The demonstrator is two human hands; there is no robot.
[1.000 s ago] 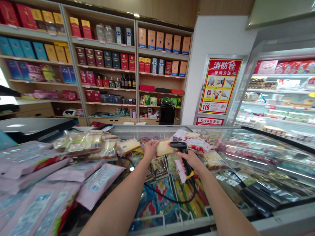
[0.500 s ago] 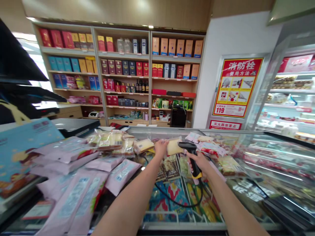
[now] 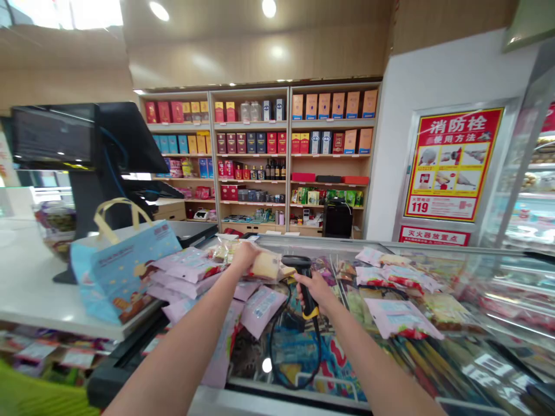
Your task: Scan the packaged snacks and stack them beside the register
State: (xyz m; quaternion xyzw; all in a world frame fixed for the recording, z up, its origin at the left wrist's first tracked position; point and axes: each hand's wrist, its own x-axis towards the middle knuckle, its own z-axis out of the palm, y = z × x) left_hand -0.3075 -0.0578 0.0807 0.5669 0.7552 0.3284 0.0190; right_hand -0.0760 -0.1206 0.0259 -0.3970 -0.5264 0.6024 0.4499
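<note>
My left hand (image 3: 245,257) is closed on a clear-wrapped packet of pale bread (image 3: 265,265), over the left-hand pile on the glass-topped freezer (image 3: 303,236). My right hand (image 3: 315,290) grips a black and yellow barcode scanner (image 3: 309,297) by its handle, its head pointing left toward the bread. A black cable (image 3: 272,352) loops down from the scanner over the glass. Pink-white packets (image 3: 262,309) lie heaped below and left of my left hand. Another such packet (image 3: 403,318) lies right of my right hand, near more packets (image 3: 407,277).
A blue paper bag (image 3: 125,271) with cream handles stands on the white counter (image 3: 30,271) at left, before a black checkout terminal (image 3: 87,138). Shelves (image 3: 255,159) of boxes and bottles line the back wall. A red poster (image 3: 453,164) hangs at right.
The view has swung left and up, bringing the terminal and whole bag into sight. My left hand has moved left with the bread, away from the scanner. The right hand still grips the scanner.
</note>
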